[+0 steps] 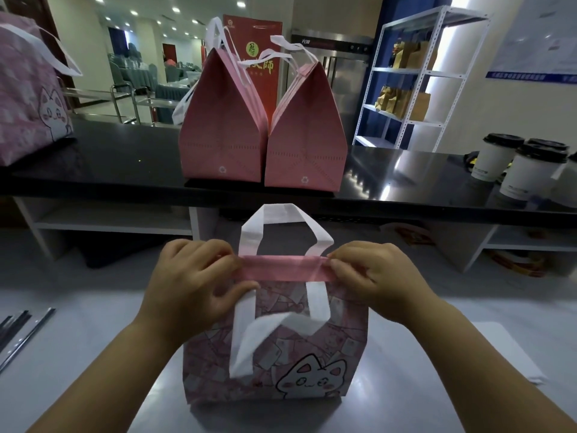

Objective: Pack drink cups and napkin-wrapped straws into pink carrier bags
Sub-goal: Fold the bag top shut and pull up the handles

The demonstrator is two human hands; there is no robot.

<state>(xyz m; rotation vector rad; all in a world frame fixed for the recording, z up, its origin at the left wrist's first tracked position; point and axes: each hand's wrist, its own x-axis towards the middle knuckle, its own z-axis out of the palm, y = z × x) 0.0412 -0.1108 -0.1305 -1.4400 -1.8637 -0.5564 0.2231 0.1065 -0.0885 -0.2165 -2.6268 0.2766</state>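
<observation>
At the top hem of the pink carrier bag point(343, 339), left hand point(187, 282) and right hand point(377, 276) each pinch an end. It looks like light, floppy fabric, best held at this rim. The bag stands on the table; the drink cups point(524, 173) are well apart on the counter point(125, 164).

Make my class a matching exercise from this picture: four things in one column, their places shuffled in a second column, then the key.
1. cat bag
2. cups
3. brown bags
4. plain pink bags

A. on the white shelf
B. top pinched by left hand and right hand
C. right end of the black counter
D. middle of the counter, side by side

Pairs: 1-B, 2-C, 3-A, 4-D
</observation>
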